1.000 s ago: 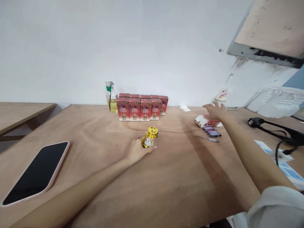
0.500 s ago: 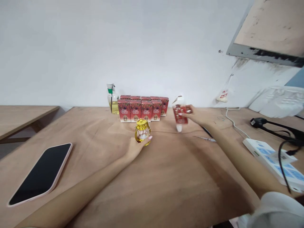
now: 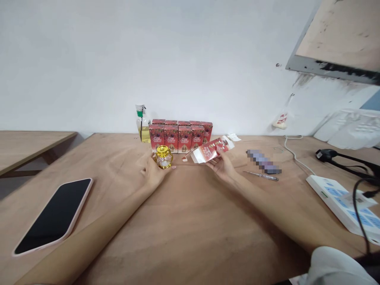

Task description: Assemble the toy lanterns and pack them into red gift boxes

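A small gold lantern (image 3: 164, 157) with a clear glass middle stands upright on the wooden table. My left hand (image 3: 154, 174) is curled round its lower left side, thumb across the front near the base. To the right, my right hand (image 3: 223, 168) grips a red and white carton (image 3: 209, 151), tilted, with its white end flaps open at the lower left. What is inside the carton is hidden. Just behind the lantern, several red printed boxes (image 3: 184, 138) stand upright in two rows.
A bottle of yellow liquid (image 3: 145, 132) stands left of the boxes. A phone (image 3: 55, 215) lies at the left. On the right are a screwdriver-like tool (image 3: 263, 176), a blurred-out item (image 3: 264, 161), a power strip (image 3: 341, 202) and a black cable (image 3: 356, 198). White scraps (image 3: 234, 137) lie near the wall.
My right hand has brought the carton left and tipped it from near upright to slanted. My left hand and the lantern have shifted left and slightly back, toward the boxes.
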Tool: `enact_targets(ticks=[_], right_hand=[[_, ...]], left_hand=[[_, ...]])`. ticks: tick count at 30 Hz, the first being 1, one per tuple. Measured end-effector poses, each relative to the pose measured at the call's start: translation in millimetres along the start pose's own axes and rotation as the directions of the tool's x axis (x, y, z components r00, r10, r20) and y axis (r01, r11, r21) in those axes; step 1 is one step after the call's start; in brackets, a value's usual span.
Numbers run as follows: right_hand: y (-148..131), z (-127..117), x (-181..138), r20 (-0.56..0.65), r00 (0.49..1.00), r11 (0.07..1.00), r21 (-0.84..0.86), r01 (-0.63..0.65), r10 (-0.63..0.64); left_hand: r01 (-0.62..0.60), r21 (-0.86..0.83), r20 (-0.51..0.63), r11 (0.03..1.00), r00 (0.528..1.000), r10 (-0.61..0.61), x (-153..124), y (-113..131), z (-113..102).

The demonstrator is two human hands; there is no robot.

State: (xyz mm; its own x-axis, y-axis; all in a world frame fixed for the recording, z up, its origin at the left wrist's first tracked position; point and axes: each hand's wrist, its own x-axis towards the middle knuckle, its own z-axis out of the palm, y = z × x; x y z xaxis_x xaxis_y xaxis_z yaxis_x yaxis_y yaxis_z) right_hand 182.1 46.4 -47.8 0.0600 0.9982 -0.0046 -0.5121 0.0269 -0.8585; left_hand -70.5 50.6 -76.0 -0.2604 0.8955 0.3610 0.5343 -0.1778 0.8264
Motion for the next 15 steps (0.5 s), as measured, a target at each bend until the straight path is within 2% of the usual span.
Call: enact_targets(ticks=[2,4,6,7,10,12,13,15], right_hand=[[11,-5,0,-0.004,0.999,0.999,0.018,-0.052,0.052],[18,-8,-1,-0.012,0.996,0.995,0.045,-0.09,0.09],[23,-9,-3,-0.02,0.989,0.987,0.071,-0.143,0.144],[24,-8,-5,-0.009,0.985,0.983,0.076,-0.169,0.17],[27,-4,-12,0.096,0.977,0.979,0.058,-0.196,0.19],[29,-2,-17,0.163,0.973,0.984,0.035,-0.173,0.166],[31,-1,-19,0.184,0.971,0.987,0.022,-0.161,0.154],[34,0,-23,0.208,0.968,0.99,-0.003,-0.14,0.138]], left_hand=[[-0.004,0.142,-0.055,0.99,0.998,0.012,-5,7,-1],[-0.059,0.208,-0.141,0.976,0.986,0.09,-10,12,-1],[-0.206,0.227,-0.227,0.952,0.939,0.257,-18,15,-2],[-0.314,0.227,-0.233,0.922,0.901,0.365,-22,16,-3],[-0.643,0.142,-0.086,0.753,0.75,0.656,-39,21,-2],[-0.737,0.029,0.034,0.675,0.675,0.737,-50,26,-1],[-0.748,-0.024,0.08,0.664,0.66,0.747,-55,29,0],[-0.724,-0.113,0.135,0.68,0.667,0.733,-61,34,1]])
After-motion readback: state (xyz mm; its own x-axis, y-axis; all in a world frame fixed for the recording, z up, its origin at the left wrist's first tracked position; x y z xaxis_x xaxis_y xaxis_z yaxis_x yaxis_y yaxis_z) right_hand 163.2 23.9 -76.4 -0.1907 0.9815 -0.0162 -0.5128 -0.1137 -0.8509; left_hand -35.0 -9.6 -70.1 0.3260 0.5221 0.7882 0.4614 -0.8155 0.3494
